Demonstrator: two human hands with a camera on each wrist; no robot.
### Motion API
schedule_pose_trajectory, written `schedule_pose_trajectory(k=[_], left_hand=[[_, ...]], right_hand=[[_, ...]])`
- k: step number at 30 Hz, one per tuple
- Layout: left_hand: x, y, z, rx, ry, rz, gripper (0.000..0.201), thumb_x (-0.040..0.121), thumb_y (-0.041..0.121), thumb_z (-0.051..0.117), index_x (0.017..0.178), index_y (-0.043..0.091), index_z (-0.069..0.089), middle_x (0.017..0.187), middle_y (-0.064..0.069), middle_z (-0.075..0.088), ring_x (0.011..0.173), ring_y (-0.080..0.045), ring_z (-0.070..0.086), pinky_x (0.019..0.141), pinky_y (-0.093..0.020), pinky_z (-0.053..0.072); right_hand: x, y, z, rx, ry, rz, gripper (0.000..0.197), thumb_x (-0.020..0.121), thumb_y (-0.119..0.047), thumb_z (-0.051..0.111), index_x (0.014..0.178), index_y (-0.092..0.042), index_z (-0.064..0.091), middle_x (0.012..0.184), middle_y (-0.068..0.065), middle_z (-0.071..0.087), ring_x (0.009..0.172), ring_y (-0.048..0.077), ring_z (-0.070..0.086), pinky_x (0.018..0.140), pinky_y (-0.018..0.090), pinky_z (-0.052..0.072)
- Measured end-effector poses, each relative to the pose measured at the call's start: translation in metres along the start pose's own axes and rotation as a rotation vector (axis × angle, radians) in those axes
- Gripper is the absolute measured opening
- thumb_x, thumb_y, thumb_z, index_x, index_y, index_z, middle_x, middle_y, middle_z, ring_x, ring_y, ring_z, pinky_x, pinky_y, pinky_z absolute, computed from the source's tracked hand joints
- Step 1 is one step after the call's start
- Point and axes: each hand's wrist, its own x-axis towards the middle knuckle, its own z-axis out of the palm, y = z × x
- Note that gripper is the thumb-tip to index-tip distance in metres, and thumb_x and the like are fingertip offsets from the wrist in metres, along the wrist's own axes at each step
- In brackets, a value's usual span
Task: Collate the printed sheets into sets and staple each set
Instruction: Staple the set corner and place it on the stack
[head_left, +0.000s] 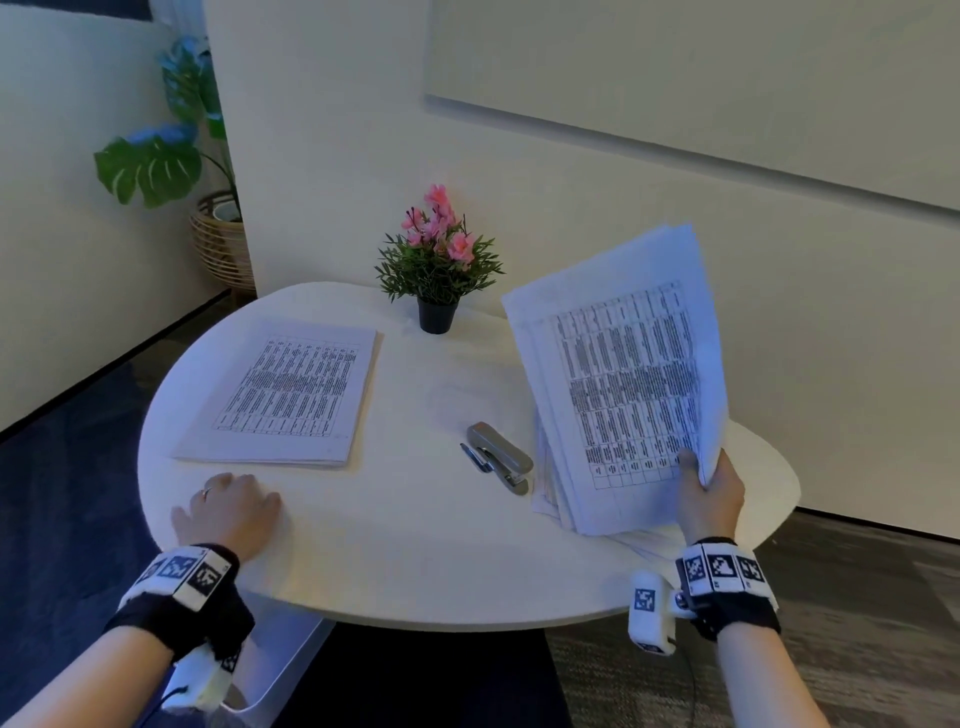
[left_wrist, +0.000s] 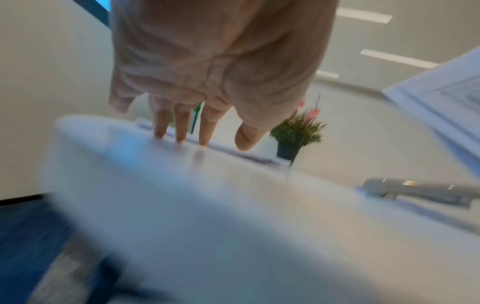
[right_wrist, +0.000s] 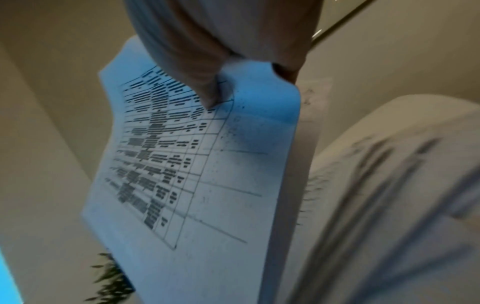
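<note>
the right hand (head_left: 709, 496) had a thick sheaf of printed sheets (head_left: 623, 379) tipped up off the surface (head_left: 415, 545), thumb (right_wrist: 205, 90) pressed on the printed face near one lower corner and the other fingers curled behind, so the whole bundle hung off one corner pinch. that looked like the weak point: a heavy, fanned sheaf gripped at one corner could slide apart, and the back sheets, already splayed at the top edge, could slip out of order. under the lifted sheaf more loose sheets (head_left: 550, 499) lay untidily at the right of the surface, overhanging its near edge by the wrist; a brush of the forearm could send them to the floor. the left hand (head_left: 228, 512) lay on the surface near its front edge, fingers (left_wrist: 182, 131) straight with tips touching down, holding nothing, just short of the flat stack (head_left: 283, 395) on the left side. it was doing nothing to steady the raised sheaf, which i'd judge as the other risk, since one hand alone would struggle to peel off a single sheet cleanly. the stapler (head_left: 501, 457) sat mid-surface with a pen (head_left: 475, 457) right beside it, both just left of the loose sheets; a sheaf dropped back carelessly could land on them or knock the pen rolling. the potted flowers (head_left: 439, 265) stood at the far edge, well apart from the action.
</note>
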Motion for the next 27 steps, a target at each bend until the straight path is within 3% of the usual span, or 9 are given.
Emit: schedule_pose_trajectory(k=[6, 11, 14, 15, 17, 20, 22, 25, 27], left_hand=[[-0.022, 0.080, -0.073, -0.527, 0.123, 0.388, 0.088, 0.078, 0.069, 0.046, 0.146, 0.016, 0.028, 0.148, -0.010, 0.032, 0.135, -0.025, 0.036, 0.109, -0.046, 0.033], [-0.045, 0.133, -0.126, -0.951, 0.256, 0.465, 0.106, 0.062, 0.050, 0.078, 0.147, 0.018, 0.022, 0.138, 0.008, 0.040, 0.123, -0.008, 0.042, 0.100, -0.027, 0.037], [-0.049, 0.142, -0.134, -1.142, 0.340, 0.469, 0.082, 0.062, 0.035, 0.086, 0.131, 0.019, 0.043, 0.121, 0.010, 0.056, 0.107, -0.004, 0.057, 0.088, -0.026, 0.052], [-0.052, 0.142, -0.135, -1.166, 0.388, 0.482, 0.068, 0.064, 0.033, 0.086, 0.120, 0.019, 0.051, 0.111, 0.011, 0.061, 0.099, 0.001, 0.061, 0.081, -0.024, 0.055], [-0.059, 0.144, -0.137, -1.194, 0.479, 0.500, 0.045, 0.068, 0.027, 0.084, 0.104, 0.022, 0.057, 0.095, 0.020, 0.062, 0.082, 0.015, 0.061, 0.070, -0.012, 0.054], [-0.070, 0.143, -0.141, -1.166, 0.566, 0.594, 0.024, 0.075, 0.022, 0.079, 0.094, 0.022, 0.064, 0.082, 0.027, 0.060, 0.070, 0.018, 0.059, 0.065, -0.008, 0.051], [-0.074, 0.140, -0.143, -1.086, 0.603, 0.719, 0.015, 0.078, 0.022, 0.077, 0.080, 0.027, 0.063, 0.065, 0.032, 0.060, 0.064, 0.018, 0.056, 0.060, -0.007, 0.047], [-0.086, 0.139, -0.151, -0.901, 0.715, 0.957, 0.038, 0.086, 0.021, 0.069, 0.062, 0.037, 0.045, 0.065, 0.028, 0.053, 0.058, 0.011, 0.046, 0.053, -0.012, 0.036], [-0.093, 0.139, -0.158, -0.823, 0.789, 1.033, 0.047, 0.090, 0.013, 0.064, 0.071, 0.046, 0.035, 0.067, 0.032, 0.050, 0.058, 0.007, 0.043, 0.052, -0.016, 0.033]], right_hand=[[-0.019, -0.053, 0.013, 0.224, -0.193, -0.092, 0.009, 0.090, -0.009, 0.061, 0.100, -0.011, 0.061, 0.092, 0.011, 0.061, 0.086, 0.019, 0.055, 0.076, 0.029, 0.040], [-0.040, -0.083, 0.031, 0.246, -0.328, -0.202, 0.013, 0.087, -0.009, 0.066, 0.077, -0.015, 0.061, 0.073, 0.009, 0.060, 0.064, 0.011, 0.051, 0.059, 0.025, 0.041], [-0.046, -0.091, 0.044, 0.293, -0.417, -0.174, 0.021, 0.084, -0.013, 0.070, 0.067, -0.017, 0.057, 0.060, -0.009, 0.059, 0.053, -0.004, 0.050, 0.049, 0.009, 0.038], [-0.046, -0.092, 0.050, 0.265, -0.481, -0.179, 0.021, 0.084, -0.013, 0.070, 0.067, -0.016, 0.058, 0.057, -0.012, 0.059, 0.051, -0.005, 0.052, 0.048, 0.008, 0.039], [-0.042, -0.085, 0.065, 0.090, -0.640, -0.167, 0.009, 0.083, -0.016, 0.072, 0.083, -0.012, 0.065, 0.073, -0.008, 0.067, 0.064, -0.002, 0.061, 0.054, 0.011, 0.044], [-0.027, -0.060, 0.094, -0.399, -0.754, -0.211, 0.047, 0.083, -0.027, 0.071, 0.123, -0.010, 0.055, 0.124, 0.007, 0.057, 0.113, 0.021, 0.055, 0.089, 0.030, 0.046], [-0.022, -0.047, 0.111, -0.638, -0.804, -0.208, 0.060, 0.087, -0.034, 0.066, 0.136, -0.009, 0.043, 0.140, 0.008, 0.043, 0.128, 0.025, 0.043, 0.104, 0.035, 0.036], [-0.022, -0.038, 0.131, -0.739, -0.898, -0.203, 0.047, 0.083, -0.041, 0.066, 0.114, -0.008, 0.055, 0.113, 0.012, 0.059, 0.100, 0.028, 0.058, 0.086, 0.038, 0.050], [-0.023, -0.034, 0.142, -0.738, -0.928, -0.205, 0.032, 0.085, -0.037, 0.062, 0.097, -0.009, 0.054, 0.091, 0.009, 0.060, 0.079, 0.025, 0.057, 0.067, 0.032, 0.049]])
